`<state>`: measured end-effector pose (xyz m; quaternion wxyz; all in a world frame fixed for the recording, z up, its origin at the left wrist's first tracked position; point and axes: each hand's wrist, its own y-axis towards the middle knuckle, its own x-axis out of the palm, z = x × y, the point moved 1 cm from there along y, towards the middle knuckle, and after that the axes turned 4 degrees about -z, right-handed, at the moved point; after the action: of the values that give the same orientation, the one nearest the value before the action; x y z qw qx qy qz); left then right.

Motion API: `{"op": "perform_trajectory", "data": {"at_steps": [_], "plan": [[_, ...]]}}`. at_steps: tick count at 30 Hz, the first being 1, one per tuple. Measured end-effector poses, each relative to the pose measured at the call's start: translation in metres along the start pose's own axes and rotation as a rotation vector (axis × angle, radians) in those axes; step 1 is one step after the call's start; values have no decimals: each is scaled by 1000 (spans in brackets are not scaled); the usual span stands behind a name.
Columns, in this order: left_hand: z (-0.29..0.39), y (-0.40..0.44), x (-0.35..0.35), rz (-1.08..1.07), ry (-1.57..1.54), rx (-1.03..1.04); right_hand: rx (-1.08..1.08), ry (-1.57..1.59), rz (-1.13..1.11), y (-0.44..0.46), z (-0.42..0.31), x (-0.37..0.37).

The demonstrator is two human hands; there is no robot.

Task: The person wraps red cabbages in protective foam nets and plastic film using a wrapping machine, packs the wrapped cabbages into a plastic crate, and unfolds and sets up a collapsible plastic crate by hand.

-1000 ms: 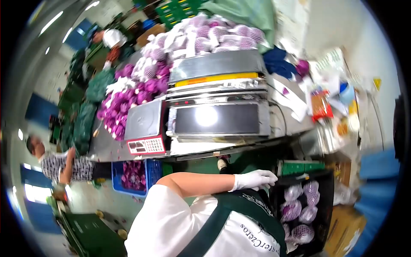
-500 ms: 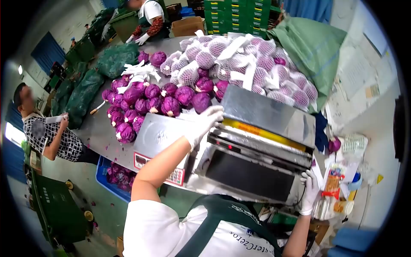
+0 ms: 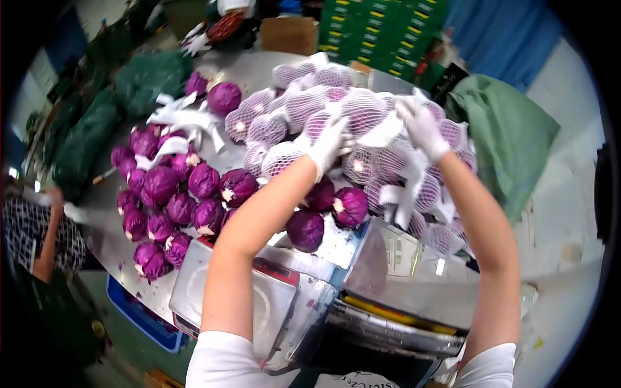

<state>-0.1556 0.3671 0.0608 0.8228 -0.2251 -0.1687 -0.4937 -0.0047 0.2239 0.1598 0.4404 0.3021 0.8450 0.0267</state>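
Observation:
Both my hands wear white gloves and reach over the pile of purple cabbages in white net sleeves (image 3: pixel 365 110). My left hand (image 3: pixel 330 147) rests against netted cabbages near the pile's middle, its fingers curled; what they grip, if anything, is unclear. My right hand (image 3: pixel 422 128) lies on the pile's right part, fingers bent over netting beside a white sleeve end; its hold cannot be made out either. Bare purple cabbages (image 3: pixel 160 184) are heaped to the left, and others lie below my left hand. Loose white net sleeves (image 3: pixel 187 119) lie above that heap.
A scale (image 3: pixel 242 304) and a metal wrapping machine (image 3: pixel 394 323) stand at the near edge. Green sacking (image 3: pixel 504 136) hangs at the right, green crates (image 3: pixel 381 32) are stacked behind. One person (image 3: pixel 42 233) is at the left, another (image 3: pixel 226 26) at the far side. A blue bin (image 3: pixel 145 320) sits below.
Both hands have moved forward, from the machine's edges to the netted cabbages. The view has shifted closer to the pile.

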Motion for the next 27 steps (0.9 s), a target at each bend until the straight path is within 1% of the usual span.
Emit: {"op": "perform_trajectory", "data": {"at_steps": [1,2,3,4,5,6,7,8,9,10,11,12,13,14,15,16,18,19,20,21,22,23,24,26,27], "plan": [[-14,34,-5,-54,49,-33,-189,-133,13,48,38,17],[-27,51,-11,-109,-5,-51,-9,-199,-19,72,23,33],[-31,52,-10,-155,-101,-4,52,-302,11,91,26,49],[-37,59,-9,-116,-139,-47,76,-277,2,106,45,70],[-37,55,-5,-61,-174,-13,148,-268,-169,115,89,97],[-40,57,-3,20,-238,-40,152,-390,-73,85,45,106],[-52,67,-15,-189,-298,44,-45,-337,62,72,62,116],[-45,50,-9,-169,-375,10,-177,-348,53,45,37,110],[-39,39,-10,-180,-493,-47,-216,-429,103,15,23,103],[-35,28,-10,-209,-608,-107,-305,-444,116,-11,33,98],[-37,24,-15,-178,-604,-96,-247,-472,16,-43,5,84],[-37,12,-17,-249,-572,-54,-278,-605,-93,-67,-3,73],[-44,15,-13,-243,-603,-129,-352,-552,-64,-91,-3,64],[-43,-2,0,-410,-657,-37,-330,-303,-133,-104,-14,53],[-59,-7,2,-435,-647,-54,-258,-113,-133,-121,-23,48],[-65,-15,11,-484,-766,-68,-232,-74,-121,-132,-34,44],[-69,-34,33,-474,-917,34,-246,-146,176,-148,-48,38],[-67,-56,39,-496,-915,58,-154,-42,264,-156,-58,41],[-61,-78,42,-514,-909,86,-108,-56,288,-166,-62,47],[-55,-95,42,-483,-927,82,-80,119,216,-176,-68,54],[-53,-120,38,-404,-887,106,-51,298,137,-188,-78,64],[-51,-146,29,-344,-831,139,-62,424,106,-202,-93,73],[-48,-173,19,-278,-773,174,-18,579,30,-214,-104,85],[-60,-221,-17,-54,-653,253,-14,789,-136,-232,-137,101],[-50,-258,-21,26,-579,319,31,878,-225,-239,-150,115]]}}
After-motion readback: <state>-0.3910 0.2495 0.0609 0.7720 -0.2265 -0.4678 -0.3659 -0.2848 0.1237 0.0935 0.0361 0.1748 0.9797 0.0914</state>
